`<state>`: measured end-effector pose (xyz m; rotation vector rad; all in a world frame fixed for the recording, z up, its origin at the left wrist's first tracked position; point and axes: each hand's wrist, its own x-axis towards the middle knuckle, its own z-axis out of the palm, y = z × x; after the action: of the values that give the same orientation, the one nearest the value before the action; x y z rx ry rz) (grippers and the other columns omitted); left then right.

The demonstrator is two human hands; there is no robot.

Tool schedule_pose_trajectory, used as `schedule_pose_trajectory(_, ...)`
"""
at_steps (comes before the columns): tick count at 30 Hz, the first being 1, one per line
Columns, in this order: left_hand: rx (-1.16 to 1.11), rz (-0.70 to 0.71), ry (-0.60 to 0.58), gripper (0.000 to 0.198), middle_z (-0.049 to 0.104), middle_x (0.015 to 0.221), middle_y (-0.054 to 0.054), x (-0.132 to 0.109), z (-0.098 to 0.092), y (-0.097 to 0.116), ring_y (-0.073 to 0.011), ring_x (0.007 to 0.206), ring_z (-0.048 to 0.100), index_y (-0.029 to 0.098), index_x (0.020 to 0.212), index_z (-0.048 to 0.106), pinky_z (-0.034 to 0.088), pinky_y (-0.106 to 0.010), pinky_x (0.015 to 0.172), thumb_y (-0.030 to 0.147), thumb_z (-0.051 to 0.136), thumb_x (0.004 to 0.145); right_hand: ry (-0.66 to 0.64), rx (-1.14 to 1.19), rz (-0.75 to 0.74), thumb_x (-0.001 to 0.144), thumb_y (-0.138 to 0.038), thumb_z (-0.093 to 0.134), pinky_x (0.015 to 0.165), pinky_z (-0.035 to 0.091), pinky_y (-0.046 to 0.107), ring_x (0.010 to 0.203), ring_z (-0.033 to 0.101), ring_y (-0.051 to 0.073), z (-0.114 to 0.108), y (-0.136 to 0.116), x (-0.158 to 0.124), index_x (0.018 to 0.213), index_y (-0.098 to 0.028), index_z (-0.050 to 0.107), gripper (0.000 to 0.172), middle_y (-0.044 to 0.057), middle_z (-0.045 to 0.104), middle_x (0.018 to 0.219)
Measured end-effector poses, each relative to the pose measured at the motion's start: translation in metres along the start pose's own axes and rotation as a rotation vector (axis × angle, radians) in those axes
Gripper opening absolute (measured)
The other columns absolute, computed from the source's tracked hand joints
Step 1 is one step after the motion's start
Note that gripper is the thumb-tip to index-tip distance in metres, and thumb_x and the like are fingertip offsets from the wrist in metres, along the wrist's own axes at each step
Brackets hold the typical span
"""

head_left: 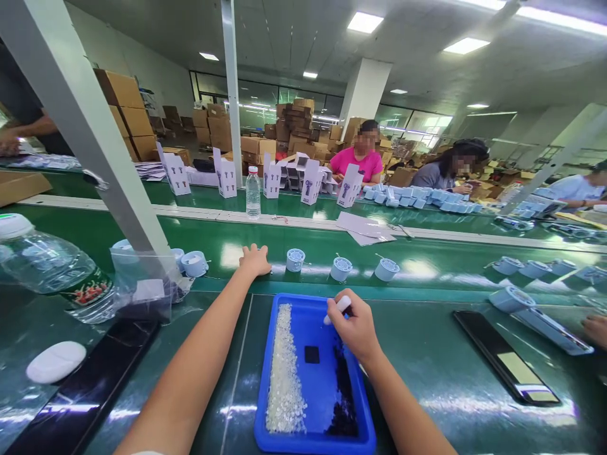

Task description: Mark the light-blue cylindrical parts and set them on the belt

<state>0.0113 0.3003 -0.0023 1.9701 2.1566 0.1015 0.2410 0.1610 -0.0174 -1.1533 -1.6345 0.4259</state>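
Note:
My left hand (pixel 255 260) reaches forward onto the green belt, palm down, fingers curled over. Whatever is under it is hidden from view. To its right stand several round pale-blue plastic parts (pixel 295 260), some with thin wires sticking out. My right hand (pixel 353 319) is closed round a short white pen-like tool (pixel 342 304) above the blue tray (pixel 316 445). In the tray, small clear-white pieces (pixel 284 385) lie along the left side and small black pieces (pixel 344 404) along the right. A dark square (pixel 312 354) sits between them.
At left are a large water bottle (pixel 52 265), a plastic bag (pixel 145 284), a white oval case (pixel 55 362) and a slanting metal post (pixel 104 139). A phone (pixel 507 357) lies at right. Small boxes (pixel 310 183) stand across the belt, where co-workers (pixel 358 158) sit.

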Motion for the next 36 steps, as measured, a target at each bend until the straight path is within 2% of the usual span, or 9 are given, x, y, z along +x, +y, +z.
schedule_pose_trajectory(9, -0.018, 0.015, 0.02, 0.047, 0.039, 0.129, -0.019, 0.003, 0.004, 0.005, -0.0407, 0.121, 0.031, 0.019, 0.116, 0.051, 0.04, -0.047, 0.087, 0.032, 0.058, 0.072, 0.05, -0.105, 0.069, 0.076, -0.024, 0.049, 0.048, 0.024, 0.024, 0.047, 0.029, 0.009, -0.005, 0.01, 0.003, 0.055, -0.023, 0.026, 0.031, -0.008, 0.029, 0.049)
schedule_pose_trajectory(19, -0.123, -0.029, 0.052, 0.048, 0.037, 0.128, -0.018, 0.002, 0.006, 0.007, -0.0413, 0.119, 0.036, 0.021, 0.114, 0.05, 0.039, -0.045, 0.086, 0.028, 0.063, 0.068, -0.069, -0.052, -0.044, 0.078, -0.024, 0.051, 0.049, 0.029, 0.024, 0.048, 0.034, 0.01, -0.001, 0.007, 0.002, 0.058, -0.022, 0.037, 0.025, -0.006, 0.038, 0.052)
schedule_pose_trajectory(22, -0.302, -0.08, 0.183, 0.058, 0.045, 0.119, -0.018, 0.001, -0.003, 0.009, -0.0362, 0.112, 0.045, 0.017, 0.116, 0.044, 0.039, -0.04, 0.086, 0.028, 0.069, 0.064, -0.068, 0.046, -0.083, 0.08, -0.023, 0.051, 0.051, 0.031, 0.025, 0.05, 0.036, 0.011, 0.0, 0.001, -0.003, 0.057, -0.023, 0.036, 0.027, -0.005, 0.04, 0.054)
schedule_pose_trajectory(25, -0.692, -0.057, 0.296, 0.05, 0.055, 0.101, -0.013, -0.006, -0.02, 0.018, -0.0276, 0.095, 0.055, 0.016, 0.103, 0.045, 0.042, -0.035, 0.078, 0.04, 0.069, 0.066, -0.287, 0.154, -0.131, 0.08, -0.021, 0.053, 0.052, 0.033, 0.026, 0.052, 0.039, 0.011, 0.003, -0.007, -0.009, 0.057, -0.022, 0.037, 0.028, -0.004, 0.043, 0.056)
schedule_pose_trajectory(27, -1.024, 0.032, 0.275, 0.037, 0.057, 0.088, -0.007, -0.015, -0.033, 0.03, -0.021, 0.081, 0.056, 0.018, 0.087, 0.047, 0.043, -0.031, 0.069, 0.045, 0.065, 0.07, -0.364, 0.215, -0.12, 0.081, -0.022, 0.056, 0.053, 0.036, 0.026, 0.053, 0.043, 0.012, 0.005, -0.01, -0.011, 0.058, -0.022, 0.042, 0.027, -0.003, 0.046, 0.057)
schedule_pose_trajectory(28, -1.177, 0.095, 0.232, 0.034, 0.056, 0.082, -0.005, -0.021, -0.038, 0.037, -0.0181, 0.074, 0.056, 0.018, 0.081, 0.046, 0.043, -0.029, 0.066, 0.045, 0.064, 0.07, -0.326, 0.262, -0.099, 0.082, -0.023, 0.057, 0.053, 0.038, 0.026, 0.054, 0.046, 0.012, 0.005, -0.011, -0.011, 0.06, -0.021, 0.045, 0.025, -0.002, 0.049, 0.059)
schedule_pose_trajectory(31, -1.454, 0.272, 0.069, 0.037, 0.052, 0.072, 0.0, -0.039, -0.048, 0.056, -0.0127, 0.065, 0.052, 0.018, 0.073, 0.044, 0.043, -0.026, 0.061, 0.046, 0.068, 0.066, -0.015, 0.416, -0.016, 0.083, -0.03, 0.06, 0.059, 0.047, 0.028, 0.063, 0.057, 0.015, 0.002, -0.011, -0.008, 0.074, -0.02, 0.058, 0.013, 0.002, 0.06, 0.074)
schedule_pose_trajectory(33, -1.475, 0.319, 0.002, 0.041, 0.052, 0.071, 0.001, -0.049, -0.051, 0.065, -0.0121, 0.064, 0.052, 0.018, 0.072, 0.045, 0.044, -0.026, 0.062, 0.047, 0.072, 0.061, 0.161, 0.474, 0.051, 0.083, -0.034, 0.062, 0.066, 0.052, 0.03, 0.072, 0.063, 0.018, -0.002, -0.011, -0.005, 0.088, -0.02, 0.062, 0.015, 0.005, 0.065, 0.085)
schedule_pose_trajectory(36, -1.414, 0.316, -0.056, 0.046, 0.055, 0.073, 0.0, -0.057, -0.052, 0.073, -0.0127, 0.064, 0.053, 0.016, 0.075, 0.049, 0.045, -0.027, 0.061, 0.05, 0.074, 0.058, 0.249, 0.533, 0.152, 0.084, -0.039, 0.061, 0.078, 0.054, 0.036, 0.084, 0.066, 0.022, -0.007, -0.009, 0.0, 0.1, -0.019, 0.061, 0.025, 0.008, 0.069, 0.094)
